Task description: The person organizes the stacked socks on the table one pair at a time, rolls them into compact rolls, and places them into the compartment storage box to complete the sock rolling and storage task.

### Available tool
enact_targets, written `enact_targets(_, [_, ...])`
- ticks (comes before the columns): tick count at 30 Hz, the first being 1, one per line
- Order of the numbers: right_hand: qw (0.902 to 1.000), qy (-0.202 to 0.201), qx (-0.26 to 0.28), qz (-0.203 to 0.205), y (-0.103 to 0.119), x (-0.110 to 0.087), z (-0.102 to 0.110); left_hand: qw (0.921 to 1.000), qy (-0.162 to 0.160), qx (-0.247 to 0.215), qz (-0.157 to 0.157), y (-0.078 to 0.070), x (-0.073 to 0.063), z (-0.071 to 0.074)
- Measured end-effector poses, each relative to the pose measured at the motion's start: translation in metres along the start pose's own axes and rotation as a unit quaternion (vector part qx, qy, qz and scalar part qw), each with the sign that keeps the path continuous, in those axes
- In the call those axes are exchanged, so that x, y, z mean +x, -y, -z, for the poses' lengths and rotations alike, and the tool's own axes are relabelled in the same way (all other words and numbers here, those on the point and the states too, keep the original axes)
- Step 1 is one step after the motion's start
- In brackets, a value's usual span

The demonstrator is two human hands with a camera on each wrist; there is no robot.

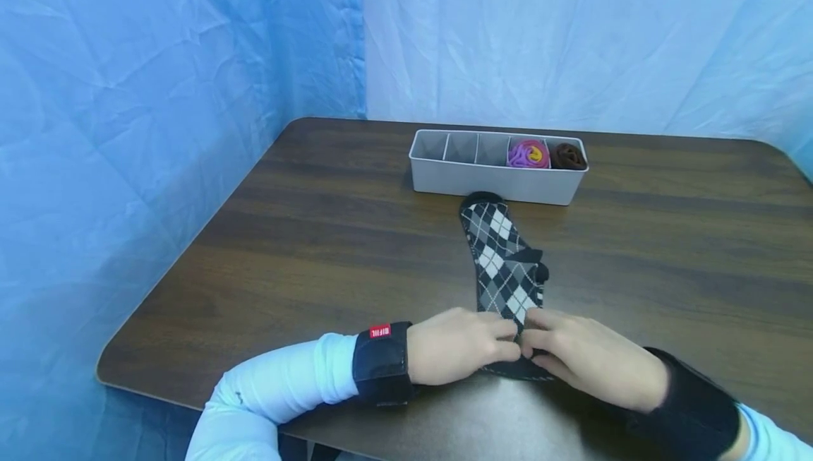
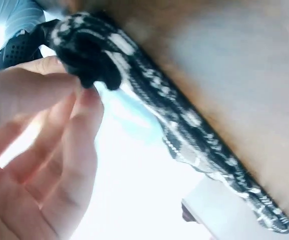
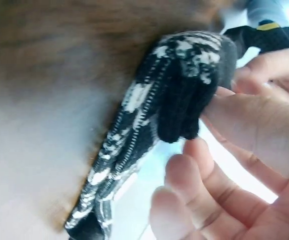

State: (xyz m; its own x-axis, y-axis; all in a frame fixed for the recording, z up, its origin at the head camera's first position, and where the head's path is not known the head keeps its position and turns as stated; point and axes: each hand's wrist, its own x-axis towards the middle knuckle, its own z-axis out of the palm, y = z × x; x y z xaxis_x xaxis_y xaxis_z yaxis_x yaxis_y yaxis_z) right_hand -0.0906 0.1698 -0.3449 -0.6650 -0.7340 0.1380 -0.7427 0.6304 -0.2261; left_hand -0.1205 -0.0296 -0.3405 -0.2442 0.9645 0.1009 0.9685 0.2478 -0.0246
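Note:
Black, grey and white argyle socks (image 1: 498, 256), seemingly a pair laid one over the other, lie lengthwise on the table with a black toe at the far end. At their near end my left hand (image 1: 459, 345) and right hand (image 1: 587, 356) meet, fingertips almost touching. In the left wrist view, the left thumb and forefinger pinch the black edge of the sock (image 2: 179, 120), which curls up off the table. The right wrist view has the right thumb and fingers on the folded black part of the sock (image 3: 177, 105). The fingers partly cover the near end.
Beyond the socks stands a grey divided box (image 1: 489, 180). Its right compartments hold a rolled purple and pink sock (image 1: 527, 154) and a rolled brown sock (image 1: 568, 157). The dark wooden table (image 1: 317, 235) ends at a near edge below the hands. Blue sheets (image 1: 190, 94) hang around it.

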Motion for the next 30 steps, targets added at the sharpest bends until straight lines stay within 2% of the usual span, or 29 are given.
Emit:
enact_targets(3, [0.9999, 0.015, 0.004, 0.006, 0.002, 0.000, 0.003, 0.9992, 0.017, 0.029, -0.020, -0.002, -0.002, 0.002])
enact_targets(7, [0.9974, 0.067, 0.014, -0.022, 0.007, 0.000, 0.009, 0.9971, 0.027, 0.071, -0.007, -0.004, -0.004, 0.002])
enact_targets(9, [0.9958, 0.083, 0.009, -0.037, 0.008, 0.000, 0.011, 0.9965, 0.020, 0.081, 0.001, -0.004, -0.004, 0.001])
enact_targets(14, [0.9972, 0.062, -0.029, -0.031, 0.011, 0.001, 0.007, 0.9944, -0.023, 0.102, 0.015, -0.004, -0.004, -0.004])
enact_targets(18, [0.9983, 0.035, -0.044, -0.012, 0.010, 0.001, 0.004, 0.9939, -0.027, 0.104, 0.022, -0.003, -0.004, -0.004])
enact_targets(22, [0.9987, 0.032, -0.031, -0.022, 0.010, 0.000, 0.005, 0.9954, -0.020, 0.089, 0.031, -0.001, -0.005, -0.001])
enact_targets(24, [0.9985, 0.041, -0.009, -0.035, 0.009, 0.000, 0.006, 0.9970, -0.011, 0.066, 0.038, 0.001, -0.005, 0.001])
enact_targets(27, [0.9935, 0.085, 0.059, -0.047, -0.010, 0.003, 0.011, 0.9976, 0.026, 0.003, 0.065, 0.012, 0.005, 0.004])
enact_targets(30, [0.9830, 0.132, 0.118, -0.048, -0.029, 0.007, 0.015, 0.9898, 0.070, -0.076, 0.098, 0.023, 0.015, 0.007])
